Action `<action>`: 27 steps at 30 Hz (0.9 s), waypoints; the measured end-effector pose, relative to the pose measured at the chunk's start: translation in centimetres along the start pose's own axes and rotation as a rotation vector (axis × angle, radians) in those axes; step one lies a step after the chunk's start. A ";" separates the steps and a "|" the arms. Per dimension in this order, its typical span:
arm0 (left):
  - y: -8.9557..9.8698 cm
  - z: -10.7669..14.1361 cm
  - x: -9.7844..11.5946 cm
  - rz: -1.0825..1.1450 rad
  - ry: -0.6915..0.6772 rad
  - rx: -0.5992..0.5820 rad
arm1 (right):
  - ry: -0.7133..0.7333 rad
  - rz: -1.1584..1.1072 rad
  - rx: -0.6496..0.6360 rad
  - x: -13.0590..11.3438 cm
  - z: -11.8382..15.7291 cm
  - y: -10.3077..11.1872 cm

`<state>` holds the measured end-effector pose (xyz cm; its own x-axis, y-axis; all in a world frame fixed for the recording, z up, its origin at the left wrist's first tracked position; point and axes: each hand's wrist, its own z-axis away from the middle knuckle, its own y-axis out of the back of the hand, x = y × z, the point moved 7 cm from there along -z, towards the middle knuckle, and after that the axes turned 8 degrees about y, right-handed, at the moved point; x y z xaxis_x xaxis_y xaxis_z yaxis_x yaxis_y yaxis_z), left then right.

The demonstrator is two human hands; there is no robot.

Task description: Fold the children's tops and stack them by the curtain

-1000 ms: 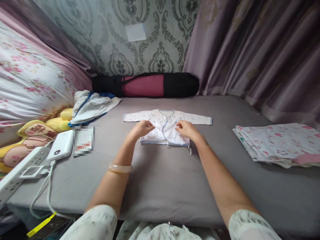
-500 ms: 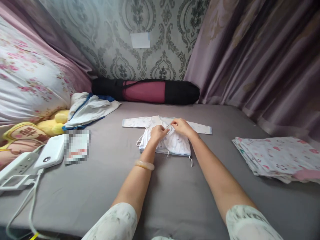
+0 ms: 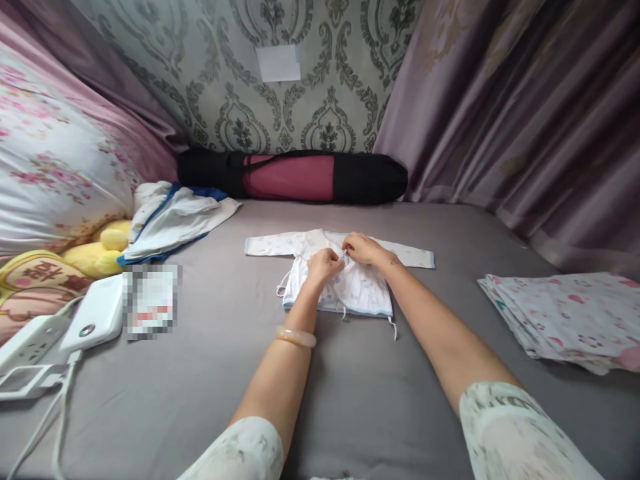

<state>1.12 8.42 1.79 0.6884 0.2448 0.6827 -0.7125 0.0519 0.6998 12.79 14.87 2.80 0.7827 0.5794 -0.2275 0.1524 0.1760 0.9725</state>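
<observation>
A small white baby shirt (image 3: 363, 293) with a faint print and pale blue trim lies spread on the grey sheet, both sleeves stretched sideways. Thin white tie strings hang from its hem and left side. My left hand (image 3: 324, 265), below a pale bangle (image 3: 295, 337), pinches at the middle of the shirt's chest. Right beside it, my right hand (image 3: 364, 249) is also closed in a pinch on the shirt front. Their fingertips almost meet, and the small bit of cloth or string between them is mostly hidden.
A folded printed cloth (image 3: 570, 320) lies at right. Along the wall rests a long black-and-maroon bag (image 3: 290, 177). At left are a white-and-blue garment (image 3: 185, 217), yellow plush (image 3: 93, 259), a white power bank (image 3: 95, 313), a power strip (image 3: 33, 343), cables and a blurred packet (image 3: 151, 301).
My fingertips have drawn slightly closer together over the shirt's chest. The camera view has shifted a little; the shirt stays spread out.
</observation>
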 end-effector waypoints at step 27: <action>0.3 0.4 -0.3 -0.307 0.042 0.086 | -0.344 -0.046 0.359 -3.1 2.0 -1.2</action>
<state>0.80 8.01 1.86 0.8621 0.2701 0.4287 -0.4569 0.0484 0.8882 11.43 11.25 2.38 0.9147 0.2708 -0.2999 0.3422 -0.1245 0.9313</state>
